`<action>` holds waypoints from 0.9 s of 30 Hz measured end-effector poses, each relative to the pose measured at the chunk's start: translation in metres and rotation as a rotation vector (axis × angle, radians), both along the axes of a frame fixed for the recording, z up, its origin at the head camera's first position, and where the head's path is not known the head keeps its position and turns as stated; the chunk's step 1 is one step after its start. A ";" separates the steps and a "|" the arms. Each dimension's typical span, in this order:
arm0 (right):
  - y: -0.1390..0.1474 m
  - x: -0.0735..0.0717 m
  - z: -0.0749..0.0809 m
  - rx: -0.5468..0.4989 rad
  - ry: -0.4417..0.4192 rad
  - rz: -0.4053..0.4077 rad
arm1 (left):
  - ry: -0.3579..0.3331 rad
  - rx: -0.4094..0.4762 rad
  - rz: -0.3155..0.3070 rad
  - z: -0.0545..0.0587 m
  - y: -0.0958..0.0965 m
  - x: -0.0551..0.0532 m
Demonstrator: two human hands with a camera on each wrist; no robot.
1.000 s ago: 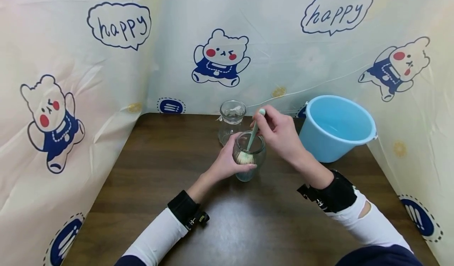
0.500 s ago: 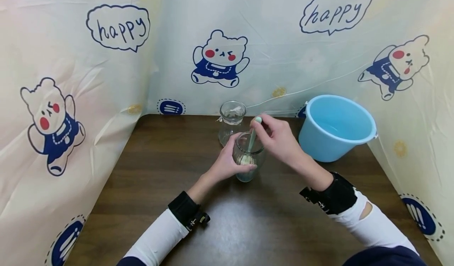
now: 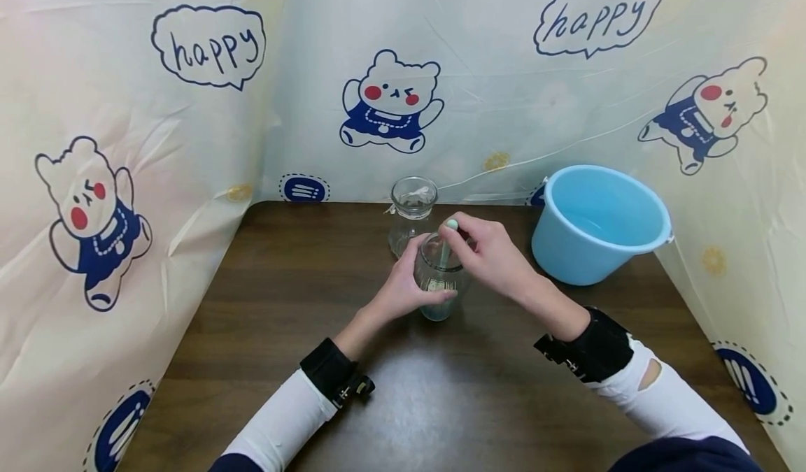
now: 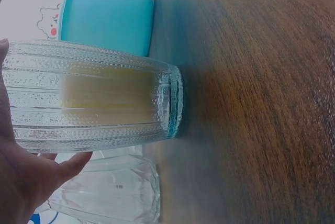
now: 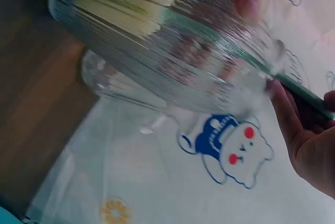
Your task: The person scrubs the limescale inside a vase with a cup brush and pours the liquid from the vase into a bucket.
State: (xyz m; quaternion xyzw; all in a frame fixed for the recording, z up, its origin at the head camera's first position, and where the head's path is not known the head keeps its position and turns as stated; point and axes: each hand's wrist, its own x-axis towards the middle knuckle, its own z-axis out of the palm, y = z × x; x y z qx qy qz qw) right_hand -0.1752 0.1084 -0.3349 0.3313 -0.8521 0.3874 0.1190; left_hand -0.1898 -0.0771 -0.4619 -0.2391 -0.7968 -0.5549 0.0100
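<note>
My left hand [image 3: 399, 290] grips a ribbed clear glass jar [image 4: 94, 135] around its side, holding it upright on or just over the table; the head view leaves that unclear. My right hand [image 3: 494, 254] pinches the top of a pale green handle [image 3: 445, 254] that reaches down through the jar's mouth. This is a cup brush, and its pale yellow, sponge-like head [image 4: 110, 90] sits low inside the glass. In the right wrist view the head [image 5: 123, 4] appears blurred through the ribs, and the right fingers [image 5: 290, 124] are close to the rim.
A second clear glass jar [image 3: 403, 233] with a string around its neck stands just behind the held one. To the right is a light blue bucket [image 3: 567, 248]. Printed cloth [image 3: 491, 122] hangs along the back and sides of the brown wooden table [image 3: 283, 269].
My right hand has moved down and slightly left, pushing the brush deeper into the jar. The left hand has kept its grip with almost no movement.
</note>
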 end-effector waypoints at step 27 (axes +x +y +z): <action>0.010 -0.005 0.027 -0.163 0.039 -0.056 | 0.026 0.018 0.021 0.003 0.004 0.000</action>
